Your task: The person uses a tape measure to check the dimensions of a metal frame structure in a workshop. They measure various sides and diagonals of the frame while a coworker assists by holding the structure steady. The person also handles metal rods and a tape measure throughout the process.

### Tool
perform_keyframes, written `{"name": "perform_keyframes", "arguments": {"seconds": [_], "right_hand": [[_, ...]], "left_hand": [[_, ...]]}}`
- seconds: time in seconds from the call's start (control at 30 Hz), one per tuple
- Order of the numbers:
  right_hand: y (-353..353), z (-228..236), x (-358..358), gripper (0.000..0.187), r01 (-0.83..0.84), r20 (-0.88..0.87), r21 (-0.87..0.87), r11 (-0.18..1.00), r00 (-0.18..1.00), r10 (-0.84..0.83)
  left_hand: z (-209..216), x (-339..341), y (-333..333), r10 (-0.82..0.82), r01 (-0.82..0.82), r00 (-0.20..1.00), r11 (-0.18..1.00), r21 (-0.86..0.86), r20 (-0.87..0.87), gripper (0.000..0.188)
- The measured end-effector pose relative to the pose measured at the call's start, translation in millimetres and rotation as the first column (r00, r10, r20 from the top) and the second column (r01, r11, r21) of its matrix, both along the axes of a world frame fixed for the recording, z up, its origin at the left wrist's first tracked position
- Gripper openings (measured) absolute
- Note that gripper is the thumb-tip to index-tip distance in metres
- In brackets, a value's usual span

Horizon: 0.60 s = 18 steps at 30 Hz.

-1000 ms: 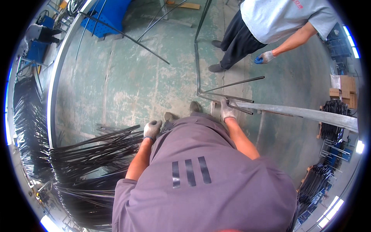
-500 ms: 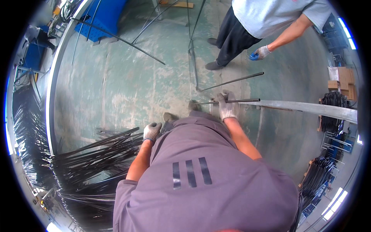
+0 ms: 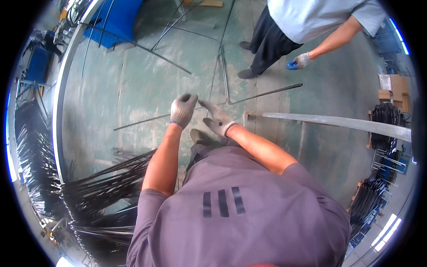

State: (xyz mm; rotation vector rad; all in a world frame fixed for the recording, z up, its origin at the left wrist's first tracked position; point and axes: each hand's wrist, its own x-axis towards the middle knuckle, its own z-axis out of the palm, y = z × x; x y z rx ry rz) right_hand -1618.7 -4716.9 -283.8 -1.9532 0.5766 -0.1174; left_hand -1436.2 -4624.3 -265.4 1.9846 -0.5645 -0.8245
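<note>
Above the floor point(image 3: 147, 95), the left hand point(image 3: 183, 110) grips a thin dark rod point(image 3: 144, 122), long axis crosswise, visible end pointing left and slightly bodyward; right hand point(image 3: 218, 120) part-open, contact unclear.

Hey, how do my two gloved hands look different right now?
Your left hand looks more curled, while your right hand is open, its thumb apart from its fingers. The left hand points away from your body; the right hand slants across toward the left one. Both wear pale gloves and leave the forearms bare.
</note>
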Motion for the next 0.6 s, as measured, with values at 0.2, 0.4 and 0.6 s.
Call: {"name": "perform_keyframes", "arguments": {"seconds": [0.2,0.4,0.6], "right_hand": [[-15,-1,-35,0.030,0.259,-0.305,0.157,0.953,0.931,-0.202],[14,16,19,0.023,-0.076,-0.037,-0.035,0.997,0.997,0.074],[32,-4,49,0.024,-0.365,0.270,-0.137,0.921,0.881,0.389]], "left_hand": [[-11,-12,47,0.061,-0.046,0.993,0.989,0.144,-0.100,0.043],[11,-69,87,0.025,-0.011,0.989,0.995,0.102,-0.143,0.031],[-13,-60,120,0.323,-0.336,0.906,0.942,-0.001,-0.272,0.040]]}}
